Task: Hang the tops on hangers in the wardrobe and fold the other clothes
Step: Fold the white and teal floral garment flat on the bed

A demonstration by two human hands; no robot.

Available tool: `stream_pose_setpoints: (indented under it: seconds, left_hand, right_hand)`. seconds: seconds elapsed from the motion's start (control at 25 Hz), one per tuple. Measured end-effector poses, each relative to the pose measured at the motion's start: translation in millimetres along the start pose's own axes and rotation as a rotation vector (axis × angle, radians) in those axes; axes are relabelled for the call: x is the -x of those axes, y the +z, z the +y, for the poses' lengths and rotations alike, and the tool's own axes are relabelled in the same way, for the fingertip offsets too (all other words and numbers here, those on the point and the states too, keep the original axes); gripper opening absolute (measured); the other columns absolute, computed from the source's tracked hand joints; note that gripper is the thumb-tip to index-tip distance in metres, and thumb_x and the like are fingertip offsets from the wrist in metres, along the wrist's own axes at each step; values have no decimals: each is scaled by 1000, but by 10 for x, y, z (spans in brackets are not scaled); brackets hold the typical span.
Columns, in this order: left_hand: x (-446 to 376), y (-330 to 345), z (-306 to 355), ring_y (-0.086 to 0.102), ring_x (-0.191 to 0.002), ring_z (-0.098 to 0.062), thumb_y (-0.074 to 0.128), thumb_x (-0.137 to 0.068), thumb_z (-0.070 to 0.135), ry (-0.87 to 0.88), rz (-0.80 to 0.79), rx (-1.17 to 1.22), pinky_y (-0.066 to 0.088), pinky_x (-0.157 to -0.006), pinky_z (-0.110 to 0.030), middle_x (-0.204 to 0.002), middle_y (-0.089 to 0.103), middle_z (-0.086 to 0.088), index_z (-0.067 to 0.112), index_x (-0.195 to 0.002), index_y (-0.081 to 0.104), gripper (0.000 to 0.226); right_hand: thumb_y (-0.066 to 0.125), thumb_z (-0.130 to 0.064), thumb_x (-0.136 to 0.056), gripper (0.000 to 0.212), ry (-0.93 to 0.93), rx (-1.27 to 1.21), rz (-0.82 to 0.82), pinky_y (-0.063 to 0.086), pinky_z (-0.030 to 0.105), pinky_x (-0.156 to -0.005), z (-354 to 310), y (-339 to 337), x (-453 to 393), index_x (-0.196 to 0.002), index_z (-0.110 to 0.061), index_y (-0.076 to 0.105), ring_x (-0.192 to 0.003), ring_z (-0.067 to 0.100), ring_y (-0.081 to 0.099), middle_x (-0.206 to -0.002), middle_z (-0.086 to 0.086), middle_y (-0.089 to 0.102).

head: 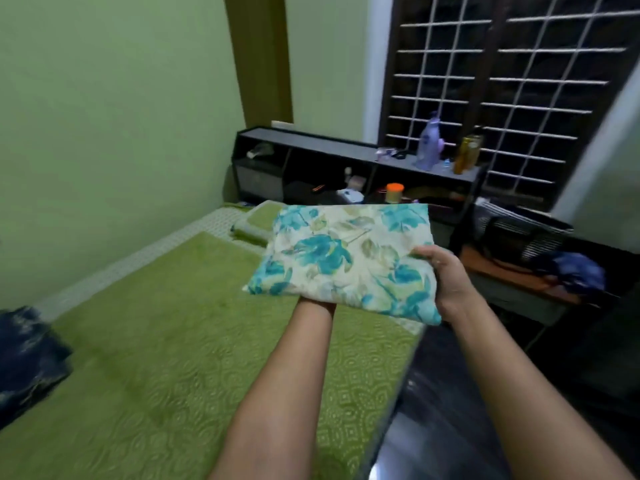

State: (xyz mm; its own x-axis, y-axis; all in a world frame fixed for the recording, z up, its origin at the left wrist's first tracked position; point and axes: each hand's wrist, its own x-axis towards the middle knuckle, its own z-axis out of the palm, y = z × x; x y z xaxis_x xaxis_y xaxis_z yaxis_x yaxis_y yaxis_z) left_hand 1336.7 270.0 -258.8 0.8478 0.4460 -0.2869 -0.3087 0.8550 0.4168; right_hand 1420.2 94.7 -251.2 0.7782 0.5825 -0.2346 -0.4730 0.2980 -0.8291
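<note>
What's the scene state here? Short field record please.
held: folded floral cloth, lifted above bed
left hand: under the cloth, mostly hidden
right hand: grips cloth's right edge
bed: green cover
on bed: dark blue garment at left edge
behind: shelf with bottles

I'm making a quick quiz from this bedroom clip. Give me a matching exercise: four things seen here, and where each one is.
Things:
1. folded floral cloth
2. purple bottle
3. dark blue garment
4. orange-lidded jar

Places:
A. on top of the black shelf unit
B. inside a shelf compartment
C. on the green bed, left edge of view
D. held up in both hands

Pairs: 1-D, 2-A, 3-C, 4-B
</note>
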Motion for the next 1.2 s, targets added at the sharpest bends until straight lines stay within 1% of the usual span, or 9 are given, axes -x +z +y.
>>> stream_pose_setpoints:
  seconds: [0.2,0.4,0.52,0.6,0.72,0.84,0.96,1.04,1.2]
  left_hand:
    - [-225,547,-1412,29,-141,-32,12,-105,17,-97,-127,-312,33,-106,-35,-154,23,-21,-8,-144,25,47]
    - [-862,1197,-2485,23,-142,-30,10,-106,19,-243,-228,-528,29,-106,-34,-156,20,-17,-2,-146,23,47]
    - [-1380,1757,-2999,55,-118,-38,29,-86,63,-498,-421,-469,41,-95,-53,-132,57,-17,18,-122,65,68]
    - [-1760,2093,-3336,63,-107,-40,42,-66,78,-718,-684,-503,52,-83,-58,-122,63,-19,12,-111,72,86]
    - [-2240,2611,-4073,67,-100,-36,78,-63,50,-905,-831,-703,57,-77,-49,-114,67,-21,2,-107,72,65]
    - [-2619,3139,-4957,71,-84,-32,65,-79,39,-960,-814,-990,59,-71,-44,-98,72,-19,2,-90,76,41]
    - [-2763,3613,-5786,70,-90,-30,63,-83,40,-1056,-902,-1175,53,-87,-45,-106,71,-17,5,-102,72,41]
    - [-2748,3894,-6352,71,-87,-28,60,-88,39,-1079,-1019,-1257,55,-83,-43,-103,71,-15,6,-106,67,38]
    - [-2421,4303,-7364,71,-85,-29,60,-92,34,-986,-1210,-1307,57,-75,-43,-99,72,-15,4,-111,63,36]
  right_hand:
    - [44,-46,-92,50,-112,-230,139,52,51,-89,-631,-1465,115,-118,-10,68,-108,34,63,-124,17,63]
    - [89,-21,-55,66,-140,-146,312,55,52,-82,-1343,-2695,404,-115,-4,69,-104,36,65,-122,21,63]
    - [63,-27,-79,47,-146,-148,449,55,50,-83,-1677,-3337,507,-120,-5,63,-101,34,67,-123,20,63]
    - [60,-30,-80,42,-146,-171,526,56,49,-82,-1874,-3758,504,-114,-6,68,-96,33,68,-117,19,66]
    - [83,-34,-63,53,-172,-152,642,54,51,-87,-2179,-4350,494,-106,-6,73,-98,32,68,-114,19,68]
    - [69,-32,-80,41,-215,-151,809,56,48,-81,-2524,-4919,528,-110,-4,67,-89,30,71,-104,18,71]
    - [55,-28,-92,31,-269,-201,991,58,44,-75,-2792,-5395,691,-111,-4,65,-82,28,71,-98,16,72]
    - [58,-28,-92,36,-344,-217,1104,56,44,-79,-2897,-5656,858,-122,-8,61,-89,29,70,-109,16,70]
    - [53,-17,-97,30,-546,-102,1409,58,33,-60,-2977,-6060,1250,-127,-13,52,-79,24,70,-106,12,69]
